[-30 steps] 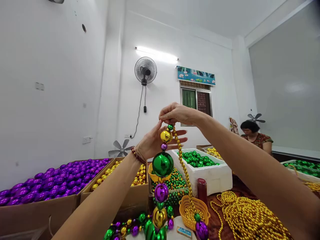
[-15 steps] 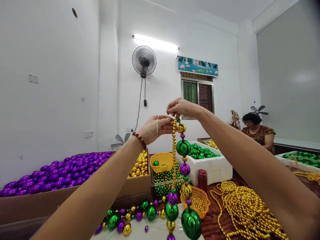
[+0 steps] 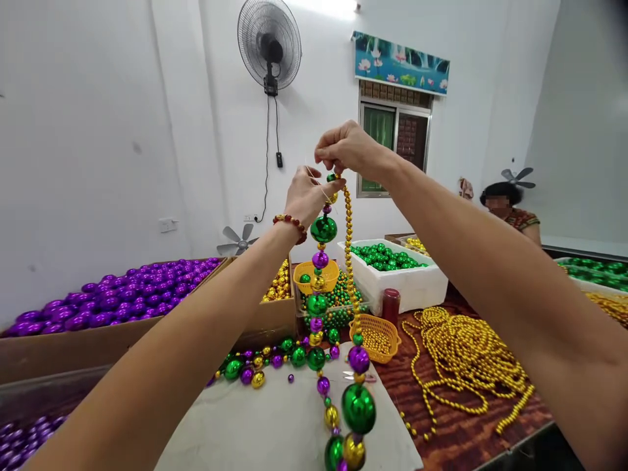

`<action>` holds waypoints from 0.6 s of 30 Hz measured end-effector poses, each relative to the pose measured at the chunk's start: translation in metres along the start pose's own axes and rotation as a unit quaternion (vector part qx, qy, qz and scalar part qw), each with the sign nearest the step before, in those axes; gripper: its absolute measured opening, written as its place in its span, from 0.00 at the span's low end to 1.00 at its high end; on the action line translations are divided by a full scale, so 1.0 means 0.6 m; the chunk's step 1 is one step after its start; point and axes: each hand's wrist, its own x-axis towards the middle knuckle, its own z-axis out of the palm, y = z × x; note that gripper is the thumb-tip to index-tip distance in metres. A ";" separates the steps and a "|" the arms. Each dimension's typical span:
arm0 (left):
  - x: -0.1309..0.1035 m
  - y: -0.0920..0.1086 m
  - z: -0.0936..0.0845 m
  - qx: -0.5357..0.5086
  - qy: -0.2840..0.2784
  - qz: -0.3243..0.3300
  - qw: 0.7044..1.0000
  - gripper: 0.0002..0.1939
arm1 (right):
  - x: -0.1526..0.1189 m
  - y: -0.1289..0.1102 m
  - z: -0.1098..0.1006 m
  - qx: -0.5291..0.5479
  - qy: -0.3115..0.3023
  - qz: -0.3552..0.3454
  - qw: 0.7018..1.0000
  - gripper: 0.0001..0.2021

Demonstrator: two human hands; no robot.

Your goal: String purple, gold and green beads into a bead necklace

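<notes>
A long bead necklace (image 3: 320, 260) hangs in a loop, its large green, purple and gold beads on one side and a strand of small gold beads (image 3: 348, 229) on the other. My left hand (image 3: 308, 196), wearing a brown bead bracelet (image 3: 292, 224), pinches the necklace near its top. Just above it, my right hand (image 3: 346, 152) is closed in a pinch at the thread ends; the fingers partly hide what they grip. A thin white thread (image 3: 318, 185) loops over my left fingers. The necklace's lower end passes out of view.
Boxes of purple beads (image 3: 127, 294) and gold beads (image 3: 279, 282) stand left. Behind are a white foam box (image 3: 412, 288), yellow baskets (image 3: 375, 356) and a red jar (image 3: 391, 306). Gold bead strands (image 3: 466, 353) lie right. Another beaded strand (image 3: 275, 360) rests on the white sheet (image 3: 245, 425). A co-worker (image 3: 510, 212) sits far right.
Both hands have gone up in the view with the necklace. The necklace has turned, so its large-bead side now hangs left of the small gold strand. The camera has tilted down.
</notes>
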 end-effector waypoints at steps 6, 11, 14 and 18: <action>-0.027 -0.022 -0.015 -0.068 -0.082 0.020 0.994 0.12 | -0.010 0.025 0.044 0.067 -0.020 0.019 0.997 0.13; -0.093 -0.062 -0.069 -0.061 -0.088 -0.029 0.994 0.09 | -0.048 0.057 0.114 0.135 -0.058 0.076 0.986 0.11; -0.140 -0.097 -0.107 -0.059 -0.105 -0.062 0.991 0.08 | -0.085 0.085 0.165 0.152 -0.091 0.109 0.978 0.10; -0.199 -0.147 -0.149 -0.064 -0.115 -0.130 0.983 0.06 | -0.134 0.140 0.245 0.179 -0.136 0.169 0.960 0.10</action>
